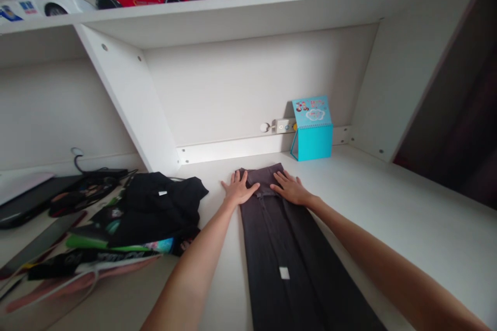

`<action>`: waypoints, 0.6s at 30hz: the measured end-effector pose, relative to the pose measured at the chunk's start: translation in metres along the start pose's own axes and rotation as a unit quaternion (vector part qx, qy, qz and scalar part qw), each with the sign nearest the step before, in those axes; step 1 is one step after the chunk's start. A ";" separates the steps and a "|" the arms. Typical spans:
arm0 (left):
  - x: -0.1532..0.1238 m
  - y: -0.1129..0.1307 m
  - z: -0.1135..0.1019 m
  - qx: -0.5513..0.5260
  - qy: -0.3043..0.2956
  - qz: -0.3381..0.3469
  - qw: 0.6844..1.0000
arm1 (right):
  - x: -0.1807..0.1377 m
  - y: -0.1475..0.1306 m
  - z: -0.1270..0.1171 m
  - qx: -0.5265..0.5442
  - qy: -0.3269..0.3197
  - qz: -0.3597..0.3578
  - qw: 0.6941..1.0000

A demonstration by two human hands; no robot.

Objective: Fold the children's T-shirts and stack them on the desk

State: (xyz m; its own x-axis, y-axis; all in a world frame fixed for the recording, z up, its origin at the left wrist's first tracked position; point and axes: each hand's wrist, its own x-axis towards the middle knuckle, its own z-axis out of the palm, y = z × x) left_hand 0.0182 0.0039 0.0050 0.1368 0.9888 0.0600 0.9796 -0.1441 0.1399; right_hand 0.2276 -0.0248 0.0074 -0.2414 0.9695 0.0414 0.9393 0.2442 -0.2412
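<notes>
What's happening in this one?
A person has a dark garment laid out lengthwise on a white desk. The left hand and right hand rest on either side of its far end, fingers spread. To the left lies a heap with a black cloth item on it; a teal desk calendar stands beyond the right hand.

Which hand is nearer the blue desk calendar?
Right. The right hand lies on the dark garment, in front of the calendar; the left hand lies farther off, to the left.
</notes>
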 end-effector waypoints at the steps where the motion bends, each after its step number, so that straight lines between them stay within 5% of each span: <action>1: 0.000 0.000 -0.001 0.000 -0.002 0.000 1.000 | -0.020 -0.002 -0.002 0.006 -0.010 -0.026 1.000; 5: -0.002 0.000 -0.005 -0.014 -0.009 0.005 1.000 | -0.129 -0.011 -0.016 0.043 -0.063 -0.149 0.986; 11: -0.028 0.018 -0.029 -0.045 -0.005 0.036 0.998 | -0.261 -0.014 -0.041 0.072 -0.091 -0.209 0.971; 14: -0.087 0.032 -0.052 -0.058 -0.020 0.142 0.988 | -0.276 -0.003 -0.035 0.046 -0.008 -0.221 0.974; 18: -0.202 0.036 -0.070 -0.035 -0.093 0.331 0.938 | -0.268 0.005 -0.010 -0.027 0.064 -0.254 0.965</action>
State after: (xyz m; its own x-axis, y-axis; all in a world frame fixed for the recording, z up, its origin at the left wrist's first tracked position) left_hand 0.0155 -0.2035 0.0673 0.7420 0.6703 -0.0163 0.6596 -0.7253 0.1971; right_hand 0.2998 -0.2832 0.0051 -0.6454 0.7180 0.2607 0.7198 0.6859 -0.1070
